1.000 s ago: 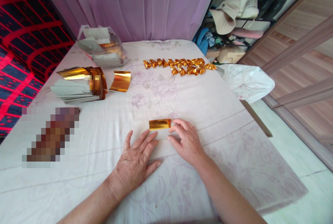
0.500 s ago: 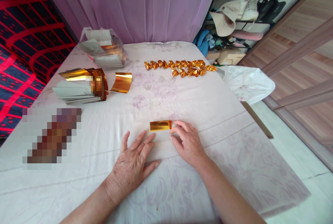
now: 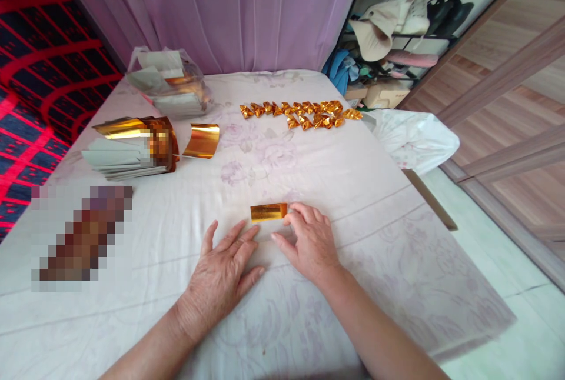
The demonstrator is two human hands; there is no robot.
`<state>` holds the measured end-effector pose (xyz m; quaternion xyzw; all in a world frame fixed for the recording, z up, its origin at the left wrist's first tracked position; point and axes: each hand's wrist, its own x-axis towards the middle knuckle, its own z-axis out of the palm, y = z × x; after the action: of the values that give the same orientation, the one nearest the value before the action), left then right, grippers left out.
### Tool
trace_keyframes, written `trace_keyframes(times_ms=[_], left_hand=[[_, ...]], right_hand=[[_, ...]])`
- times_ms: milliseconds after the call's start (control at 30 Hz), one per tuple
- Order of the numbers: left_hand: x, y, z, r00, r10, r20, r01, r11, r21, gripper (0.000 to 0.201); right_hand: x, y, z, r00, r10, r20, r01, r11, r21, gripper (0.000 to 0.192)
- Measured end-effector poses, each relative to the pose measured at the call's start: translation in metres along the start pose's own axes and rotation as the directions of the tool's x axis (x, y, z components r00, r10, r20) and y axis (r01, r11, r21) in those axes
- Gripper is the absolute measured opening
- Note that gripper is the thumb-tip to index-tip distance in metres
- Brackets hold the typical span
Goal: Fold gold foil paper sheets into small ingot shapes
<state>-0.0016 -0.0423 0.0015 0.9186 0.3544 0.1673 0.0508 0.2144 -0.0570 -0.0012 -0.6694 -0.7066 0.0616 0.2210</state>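
Note:
A narrow folded strip of shiny gold foil paper (image 3: 268, 212) lies flat on the table in front of me. My left hand (image 3: 227, 262) rests flat on the cloth just below the strip's left end, fingers spread, holding nothing. At the strip's right end is my right hand (image 3: 311, 242), fingers slightly curled and the thumb held apart. Its fingertips meet or nearly meet the foil edge; the exact contact is hard to make out. Farther back, several folded gold foil pieces (image 3: 304, 123) stand in two rows.
To the left are a fanned stack of grey-backed gold sheets (image 3: 119, 159), a loose gold sheet (image 3: 202, 140) and a clear plastic bag (image 3: 172, 95) of more sheets. A pixelated patch (image 3: 86, 233) covers something nearer. A white plastic bag (image 3: 410, 139) hangs past the table's right edge.
My right thumb has moved left, away from the index finger. The left hand and the foil strip stay in place; the whole view has shifted slightly.

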Motion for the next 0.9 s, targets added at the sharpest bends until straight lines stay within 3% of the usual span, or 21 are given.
trace_keyframes(times_ms=[133,333,667,900], left_hand=[[0.002,0.002,-0.001,1.0,-0.006,-0.006,0.007,0.999,0.037,0.036],[0.003,0.001,0.0,1.0,0.001,-0.031,0.001,0.997,0.08,0.037],[0.002,-0.008,0.003,0.997,0.042,-0.061,-0.037,0.995,0.094,0.035],[0.002,-0.008,0.008,0.992,0.066,-0.104,-0.048,0.985,0.166,0.033]], right_hand=[[0.001,-0.006,0.002,0.999,0.037,-0.012,-0.037,0.999,-0.028,0.032],[0.003,-0.004,0.002,0.998,0.055,-0.024,-0.055,0.998,0.026,0.027],[0.005,0.022,0.003,0.999,-0.035,0.029,0.027,0.974,0.224,0.02],[0.006,0.03,0.006,0.996,-0.089,0.013,0.083,0.964,0.251,0.022]])
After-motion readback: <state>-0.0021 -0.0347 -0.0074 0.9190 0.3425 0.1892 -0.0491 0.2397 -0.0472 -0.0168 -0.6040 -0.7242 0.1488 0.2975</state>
